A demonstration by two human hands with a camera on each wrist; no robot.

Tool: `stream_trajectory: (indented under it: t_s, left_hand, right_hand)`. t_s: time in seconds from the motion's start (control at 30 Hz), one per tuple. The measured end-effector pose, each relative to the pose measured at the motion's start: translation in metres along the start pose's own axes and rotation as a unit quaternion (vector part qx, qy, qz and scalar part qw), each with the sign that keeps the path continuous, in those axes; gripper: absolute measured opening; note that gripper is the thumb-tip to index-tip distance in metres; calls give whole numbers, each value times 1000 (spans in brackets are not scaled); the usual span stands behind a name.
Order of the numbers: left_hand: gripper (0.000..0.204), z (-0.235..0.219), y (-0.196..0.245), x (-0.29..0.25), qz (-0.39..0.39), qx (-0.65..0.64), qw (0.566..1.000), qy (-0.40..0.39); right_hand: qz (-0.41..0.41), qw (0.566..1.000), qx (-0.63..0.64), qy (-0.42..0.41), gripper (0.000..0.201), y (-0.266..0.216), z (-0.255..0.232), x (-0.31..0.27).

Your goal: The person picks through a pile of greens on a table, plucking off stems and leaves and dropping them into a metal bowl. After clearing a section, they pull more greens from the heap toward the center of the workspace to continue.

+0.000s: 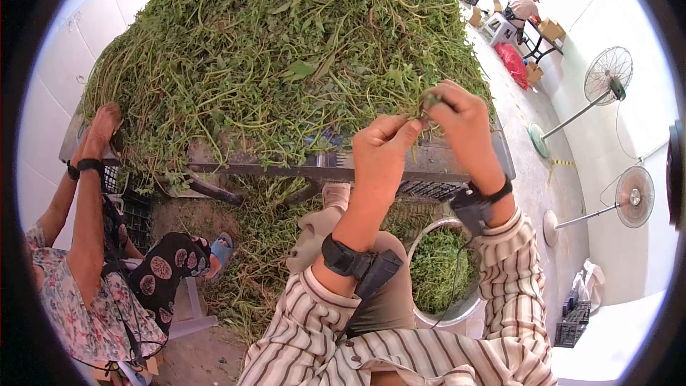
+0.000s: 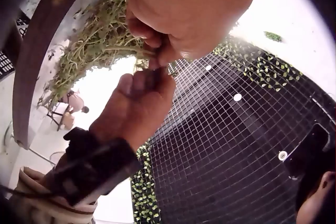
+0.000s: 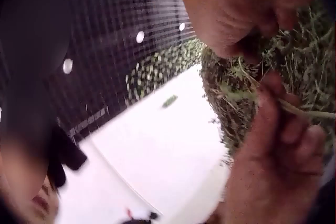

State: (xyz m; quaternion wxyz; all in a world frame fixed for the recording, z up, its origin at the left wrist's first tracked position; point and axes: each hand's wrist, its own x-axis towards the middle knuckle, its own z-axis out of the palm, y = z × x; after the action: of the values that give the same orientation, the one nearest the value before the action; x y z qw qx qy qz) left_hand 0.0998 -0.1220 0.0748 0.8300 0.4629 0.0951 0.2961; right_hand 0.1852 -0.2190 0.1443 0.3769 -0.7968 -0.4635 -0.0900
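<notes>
In the head view my left hand [image 1: 386,154] and right hand [image 1: 461,118] meet above the table's front edge, with a small green sprig [image 1: 431,102] between them. The right wrist view shows the left hand [image 3: 278,155] pinching a pale green stem [image 3: 312,113] between thumb and fingers. Close beside it, the right hand [image 3: 236,8] has its fingers curled at the sprig's leafy end; its fingertips are partly hidden. Fingertips of the left hand [image 2: 194,8] and right hand [image 2: 136,103] come together in the left wrist view. Behind them rises a large heap of greens [image 1: 286,50].
Below the table edge [image 1: 271,170] stands a round tub [image 1: 410,271] of greens between the legs. Loose stems [image 1: 261,271] litter the floor. Another person's arm [image 1: 87,225] reaches the heap at left. Two fans [image 1: 634,196] stand right; someone [image 1: 525,8] works at the back.
</notes>
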Motion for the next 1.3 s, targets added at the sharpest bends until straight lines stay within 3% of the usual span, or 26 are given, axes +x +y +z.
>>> stream_trajectory:
  t_s: [0.03,0.07,0.13,0.2,0.27,0.33,0.37,0.4,0.47,0.5,0.57,0.7,0.8,0.87,0.9,0.93,0.97,1.07,1.1,1.2,1.23,1.27,1.3]
  left_hand:
    - [16,-1,0,-1,9,18,1000,-18]
    - [16,-1,-1,-1,9,17,1000,-19]
    - [14,-3,-2,-2,-12,38,999,-2]
    - [14,-4,1,-1,29,89,996,4]
    - [14,-3,3,-2,63,142,988,8]
    - [16,-2,2,-4,69,165,984,16]
    - [16,-2,2,-3,69,165,984,15]
    - [17,-3,0,-3,81,175,981,6]
    - [17,-4,0,-3,93,186,978,-3]
    - [17,-5,2,-4,89,199,976,-3]
    - [17,-3,5,-5,85,211,974,-6]
    - [13,0,8,-7,90,260,961,-6]
    - [13,4,12,-7,110,261,959,-16]
    - [14,4,11,-8,128,251,959,-26]
    - [15,2,7,-9,123,253,959,-22]
    - [16,1,5,-9,117,255,960,-18]
    - [16,0,6,-9,117,254,960,-19]
    - [13,-2,10,-6,109,204,973,-18]
    - [15,-5,9,-6,89,196,977,-19]
    - [17,-3,5,-5,69,184,980,-30]
    - [17,-3,4,-6,67,183,980,-36]
    - [17,-3,4,-7,66,184,980,-36]
    - [16,-2,7,-8,57,182,980,-46]
  right_hand:
    - [2,1000,0,-1,16,9,-6,3]
    - [116,980,162,22,16,21,-16,8]
    - [226,921,314,46,16,21,-23,10]
    - [107,947,274,126,17,12,-25,11]
    - [82,950,272,133,18,-2,-25,5]
    - [113,973,201,-11,18,-24,-33,-7]
    - [125,989,74,-31,21,-39,-29,-10]
    - [125,989,74,-31,21,-40,-23,-11]
    - [-162,984,-58,-41,24,-37,-13,-14]
    - [-161,985,-57,-41,24,-40,-11,-15]
    - [-151,958,-242,-36,25,-45,-14,-16]
    - [-161,944,-287,-9,21,-21,-15,-15]
    - [-162,958,-235,11,20,-7,-16,-17]
    - [-19,996,-57,59,17,5,-20,-14]
    - [-17,996,-57,59,17,11,-29,-11]
    - [89,980,160,75,16,17,-43,-6]
    - [189,906,368,88,16,20,-50,-4]
    - [203,905,358,110,16,13,-45,-6]
    - [204,917,339,37,16,14,-46,-8]
    - [203,950,236,19,20,0,-40,-16]
    - [128,982,141,8,25,-5,-39,-16]
    - [129,981,142,8,25,-4,-34,-14]
    - [11,998,53,27,28,-1,-29,-12]
